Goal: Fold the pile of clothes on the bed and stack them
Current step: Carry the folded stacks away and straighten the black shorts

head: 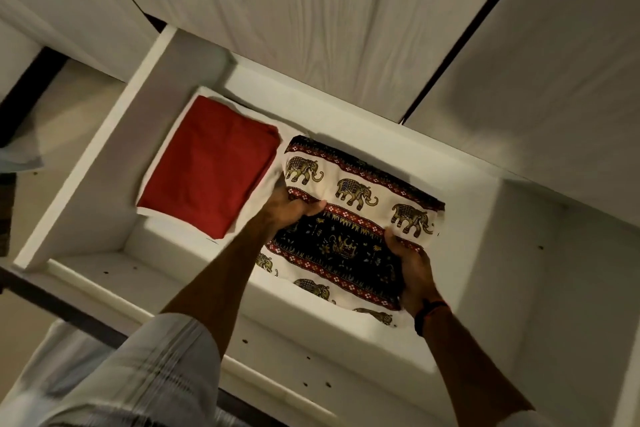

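The folded elephant-print garment (349, 218) lies between the two hands, in the compartment of a white wardrobe shelf (194, 274), and the person seems to be setting it down there as part of the stacking. The left hand (294, 208) grips the garment's left edge, thumb curled over the top of the fabric with the fingers tucked out of sight beneath. The right hand (412, 270) holds the near right edge the same way, thumb on top; a dark band shows at that wrist. Whether the garment already rests fully on the shelf cannot be told; its near edge appears to overhang the shelf's front lip a little.

To do this step well, the person should likely keep both grips level so the folds stay flat, slide the bundle further away from the body until the near edge clears the lip, then draw the fingers out sideways from under it rather than pulling back, which could drag the layers open.

Just beyond the left hand lies a folded red garment (211, 166) on a white cloth (256, 194), close beside the printed one. Squaring the printed bundle parallel to it, without pushing into it, would keep both neat. Pale wardrobe doors (346, 28) stand beyond the hands.
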Available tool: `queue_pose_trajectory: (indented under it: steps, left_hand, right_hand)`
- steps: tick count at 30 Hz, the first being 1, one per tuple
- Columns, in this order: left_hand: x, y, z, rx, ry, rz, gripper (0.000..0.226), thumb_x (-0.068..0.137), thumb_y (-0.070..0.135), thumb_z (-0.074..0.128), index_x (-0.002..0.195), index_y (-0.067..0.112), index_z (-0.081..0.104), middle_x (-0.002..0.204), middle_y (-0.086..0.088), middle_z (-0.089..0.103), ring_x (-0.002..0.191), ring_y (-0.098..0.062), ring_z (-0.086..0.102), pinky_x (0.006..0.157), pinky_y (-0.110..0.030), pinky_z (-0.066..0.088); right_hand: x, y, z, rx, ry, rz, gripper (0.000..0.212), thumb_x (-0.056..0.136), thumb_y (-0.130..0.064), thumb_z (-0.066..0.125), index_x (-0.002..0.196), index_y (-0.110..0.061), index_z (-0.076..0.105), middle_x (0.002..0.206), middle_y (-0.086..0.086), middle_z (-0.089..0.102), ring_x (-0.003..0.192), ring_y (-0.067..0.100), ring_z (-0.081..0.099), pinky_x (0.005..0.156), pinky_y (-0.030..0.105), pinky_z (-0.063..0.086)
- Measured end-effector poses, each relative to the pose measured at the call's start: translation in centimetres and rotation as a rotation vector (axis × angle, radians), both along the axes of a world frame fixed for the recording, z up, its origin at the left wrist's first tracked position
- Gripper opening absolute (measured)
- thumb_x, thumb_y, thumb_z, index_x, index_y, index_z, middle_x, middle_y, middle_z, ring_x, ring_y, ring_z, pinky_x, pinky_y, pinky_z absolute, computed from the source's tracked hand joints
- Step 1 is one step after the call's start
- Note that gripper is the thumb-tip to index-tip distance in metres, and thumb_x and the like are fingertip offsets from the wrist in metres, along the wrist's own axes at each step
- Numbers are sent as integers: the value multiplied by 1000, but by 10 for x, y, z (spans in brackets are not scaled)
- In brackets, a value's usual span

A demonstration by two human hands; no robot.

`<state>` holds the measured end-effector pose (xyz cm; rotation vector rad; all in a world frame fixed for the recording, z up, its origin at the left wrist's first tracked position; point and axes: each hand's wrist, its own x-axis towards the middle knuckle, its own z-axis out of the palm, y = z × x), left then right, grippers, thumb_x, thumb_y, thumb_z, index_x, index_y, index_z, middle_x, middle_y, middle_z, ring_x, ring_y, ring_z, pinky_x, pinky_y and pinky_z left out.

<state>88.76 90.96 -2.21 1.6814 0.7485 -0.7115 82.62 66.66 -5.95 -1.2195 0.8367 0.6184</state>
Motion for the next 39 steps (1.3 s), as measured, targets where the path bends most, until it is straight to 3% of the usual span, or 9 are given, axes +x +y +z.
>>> queue_pose_trajectory:
  steps: [5, 11, 13, 17, 21, 27, 31, 36, 39]
  left_hand:
    - [-10, 1, -24, 442, 54, -279, 91, 76, 27, 81, 146, 8, 27, 140, -17, 50, 129, -39, 48, 107, -50, 43]
    - [-36, -4, -30, 361, 53, -487, 95, 82, 21, 77, 156, 17, 17, 152, -10, 37, 137, -34, 41, 109, -45, 42]
    - [-35, -2, -27, 351, 42, -448, 86, 84, 20, 75, 154, 16, 25, 149, -8, 39, 133, -33, 45, 105, -40, 44]
    - [-34, -1, -16, 311, 27, -363, 66, 84, 20, 74, 143, 18, 43, 129, -8, 55, 120, -31, 54, 98, -40, 51]
    - [-43, -7, -5, 295, 64, -336, 59, 84, 24, 75, 137, 17, 48, 123, -5, 59, 112, -26, 58, 94, -37, 53]
    - [-88, -37, 28, 313, 27, -294, 40, 86, 27, 73, 120, 12, 60, 111, -4, 63, 111, -26, 59, 96, -37, 51]
    - [-141, -71, 59, 334, -54, -135, 39, 86, 26, 74, 116, 7, 60, 114, -4, 64, 101, -21, 61, 90, -37, 54]
    - [-218, -115, 96, 365, -133, 98, 52, 84, 31, 76, 128, 10, 56, 129, 3, 55, 123, -24, 54, 100, -40, 49]
    - [-263, -130, 112, 375, -119, 211, 64, 86, 33, 75, 139, 9, 48, 140, -6, 50, 126, -26, 52, 102, -41, 48]
  right_hand:
    - [-5, 0, -24, -373, 8, 34, 57, 84, -19, 75, 135, -18, 49, 125, 0, 63, 118, 26, 59, 102, 47, 49]
    - [-1, -5, -32, -410, -69, 266, 66, 81, -16, 72, 140, -25, 43, 130, -2, 61, 121, 23, 56, 105, 52, 46]
    - [0, -9, -32, -383, -70, 295, 69, 78, -18, 75, 139, -27, 43, 130, -3, 61, 121, 21, 56, 105, 51, 46]
    - [-1, -18, -37, -393, -78, 394, 83, 55, -49, 78, 131, -30, 52, 121, -8, 67, 114, 19, 62, 101, 49, 50]
    - [-3, -29, -27, -394, -51, 438, 89, 47, -51, 78, 128, -21, 55, 117, -3, 69, 109, 21, 64, 99, 48, 52]
    - [-13, -37, 33, -448, -103, 590, 43, 84, -22, 75, 119, -14, 51, 114, -3, 63, 102, 19, 60, 90, 30, 45]
    - [-36, -55, 68, -427, -227, 711, 60, 86, -20, 74, 137, -9, 44, 123, 4, 58, 107, 19, 53, 89, 25, 38]
    - [-79, -77, 116, -387, -369, 858, 59, 83, -21, 77, 133, -11, 48, 129, 8, 60, 105, 18, 56, 89, 28, 45]
    - [-104, -79, 143, -383, -442, 962, 57, 82, -20, 78, 131, -12, 50, 124, 6, 62, 104, 19, 58, 87, 27, 46]
